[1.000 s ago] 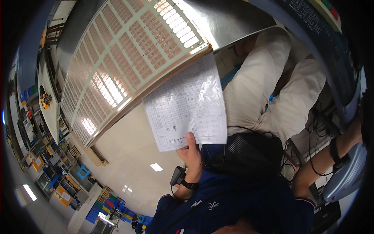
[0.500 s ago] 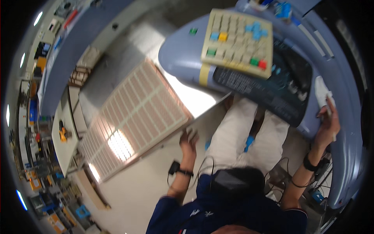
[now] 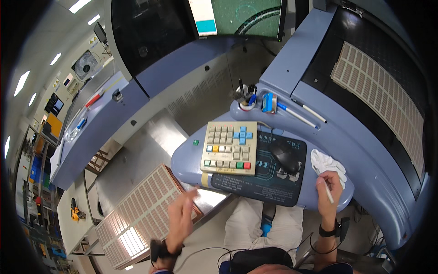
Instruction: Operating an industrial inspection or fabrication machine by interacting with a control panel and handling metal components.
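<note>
My right hand (image 3: 329,188) is closed round a slim white pen (image 3: 329,193), close beside a crumpled white cloth (image 3: 328,163) on the blue-grey console ledge. Blurred by motion, my left hand (image 3: 180,219) is raised with its fingers stretched out and nothing visible in them. It is nearest the right edge of a stack of copper-coloured gridded panels (image 3: 137,212), which lies on a metal surface to the left. Between my hands, a beige keypad (image 3: 228,150) with coloured keys rests partly on a dark printed mat (image 3: 255,185). A black mouse (image 3: 285,156) sits on that mat.
A pen cup (image 3: 247,104), a blue box (image 3: 269,103) and markers (image 3: 299,115) stand along the console's back. A monitor (image 3: 246,20) is at the top. Another gridded panel (image 3: 378,91) lies on the black machine bed at right. A yellow drill (image 3: 76,210) is on a left table.
The view has swung up and rightward, bringing the monitor and machine bed into sight. My left hand has risen beside the panels. My right hand keeps the pen near the cloth.
</note>
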`<state>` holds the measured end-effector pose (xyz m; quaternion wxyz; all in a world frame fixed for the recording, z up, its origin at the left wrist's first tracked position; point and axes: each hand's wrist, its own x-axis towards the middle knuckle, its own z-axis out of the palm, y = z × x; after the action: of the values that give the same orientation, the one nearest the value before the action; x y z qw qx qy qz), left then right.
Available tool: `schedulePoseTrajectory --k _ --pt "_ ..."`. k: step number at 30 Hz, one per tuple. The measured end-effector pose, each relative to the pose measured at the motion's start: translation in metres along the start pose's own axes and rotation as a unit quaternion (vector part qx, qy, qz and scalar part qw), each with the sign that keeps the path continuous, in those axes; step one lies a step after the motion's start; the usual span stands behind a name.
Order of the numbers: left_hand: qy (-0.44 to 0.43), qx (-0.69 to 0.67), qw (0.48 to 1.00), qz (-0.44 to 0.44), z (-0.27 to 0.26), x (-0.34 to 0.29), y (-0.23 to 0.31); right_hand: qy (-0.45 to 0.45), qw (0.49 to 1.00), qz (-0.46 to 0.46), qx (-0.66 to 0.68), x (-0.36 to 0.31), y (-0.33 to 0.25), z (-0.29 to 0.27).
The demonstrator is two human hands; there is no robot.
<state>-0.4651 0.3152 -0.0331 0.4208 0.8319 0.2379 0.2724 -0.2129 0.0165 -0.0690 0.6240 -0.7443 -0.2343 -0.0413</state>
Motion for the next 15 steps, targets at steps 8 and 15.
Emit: schedulePoseTrajectory --k 8,15 --pt "0.054 0.072 0.994 0.063 0.026 0.158 -0.059 -0.108 0.964 -0.112 -0.216 0.011 -0.03 0.018" --pt "0.012 0.035 0.997 0.07 0.043 0.163 -0.069 0.004 0.998 0.001 -0.056 0.012 -0.031 -0.024"
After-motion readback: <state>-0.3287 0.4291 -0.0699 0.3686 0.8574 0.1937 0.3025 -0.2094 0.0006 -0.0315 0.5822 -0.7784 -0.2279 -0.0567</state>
